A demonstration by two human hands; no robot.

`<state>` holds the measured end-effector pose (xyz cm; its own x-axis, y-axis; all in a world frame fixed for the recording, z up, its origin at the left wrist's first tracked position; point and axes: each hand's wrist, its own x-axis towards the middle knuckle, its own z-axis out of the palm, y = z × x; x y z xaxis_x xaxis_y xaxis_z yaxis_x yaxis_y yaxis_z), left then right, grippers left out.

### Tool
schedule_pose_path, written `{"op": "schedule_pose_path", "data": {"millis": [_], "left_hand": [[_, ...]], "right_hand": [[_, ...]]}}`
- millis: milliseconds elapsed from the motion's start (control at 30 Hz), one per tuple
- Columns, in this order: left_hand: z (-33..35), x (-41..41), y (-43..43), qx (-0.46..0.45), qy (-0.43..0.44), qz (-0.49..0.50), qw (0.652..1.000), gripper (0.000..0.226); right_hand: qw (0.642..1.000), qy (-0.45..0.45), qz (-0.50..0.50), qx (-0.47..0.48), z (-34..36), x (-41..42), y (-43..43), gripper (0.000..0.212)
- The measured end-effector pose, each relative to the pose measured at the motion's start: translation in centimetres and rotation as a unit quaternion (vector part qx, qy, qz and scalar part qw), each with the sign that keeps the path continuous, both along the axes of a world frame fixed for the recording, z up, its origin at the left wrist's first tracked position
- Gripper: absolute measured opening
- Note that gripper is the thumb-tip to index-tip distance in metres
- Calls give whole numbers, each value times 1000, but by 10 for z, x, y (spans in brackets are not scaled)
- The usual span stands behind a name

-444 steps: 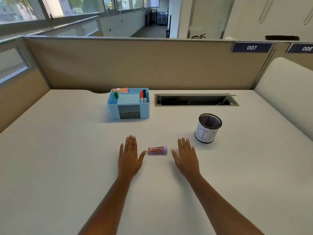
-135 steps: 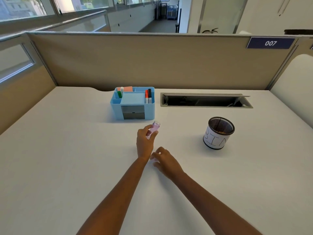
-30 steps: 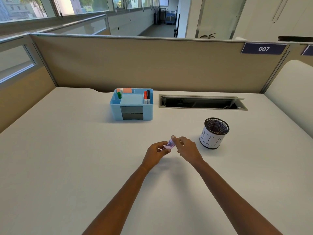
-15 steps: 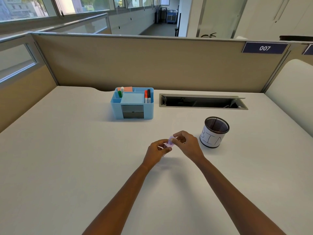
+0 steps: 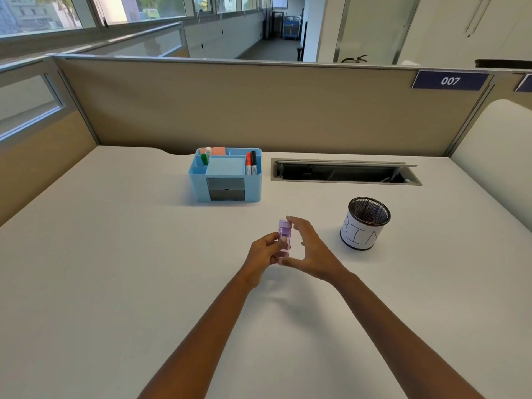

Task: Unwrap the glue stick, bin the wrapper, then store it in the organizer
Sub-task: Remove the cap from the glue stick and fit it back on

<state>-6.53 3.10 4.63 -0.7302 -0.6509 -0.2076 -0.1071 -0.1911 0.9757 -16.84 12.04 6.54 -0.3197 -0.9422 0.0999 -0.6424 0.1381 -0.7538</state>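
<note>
A purple glue stick (image 5: 285, 237) stands upright in the air above the middle of the white desk. My left hand (image 5: 263, 254) grips its lower body from the left. My right hand (image 5: 312, 251) curves around it from the right, index fingertip on the cap and thumb under the base. I cannot make out a wrapper on the stick. The black mesh cup labelled BIN (image 5: 358, 237) stands to the right of my hands. The blue organizer (image 5: 198, 188) sits farther back, left of centre, holding markers and sticky notes.
An open cable slot (image 5: 345, 172) is set into the desk behind the bin. A beige partition (image 5: 259, 110) closes off the back and left sides. A white rounded panel (image 5: 501, 156) rises on the right.
The glue stick has turned from slanted to upright. My right hand let go of its pinch at the tip and now spans the stick from cap to base. Both hands rose slightly.
</note>
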Motion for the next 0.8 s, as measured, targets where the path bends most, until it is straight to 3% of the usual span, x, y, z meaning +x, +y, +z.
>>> {"op": "schedule_pose_path", "data": {"millis": [133,300,800], "left_hand": [[1,0,1,49,6,-10,999,34],[2,0,-1,30,-15,-36,999,37],[7,-7,2,27,-1,-13,1000,37]], "right_hand": [[990,139,12,-5,0,-1,-4,93],[971,232,-5,-52,-2,-2,-5,83],[980,180,-31,-73,2,3,-7,82]]}}
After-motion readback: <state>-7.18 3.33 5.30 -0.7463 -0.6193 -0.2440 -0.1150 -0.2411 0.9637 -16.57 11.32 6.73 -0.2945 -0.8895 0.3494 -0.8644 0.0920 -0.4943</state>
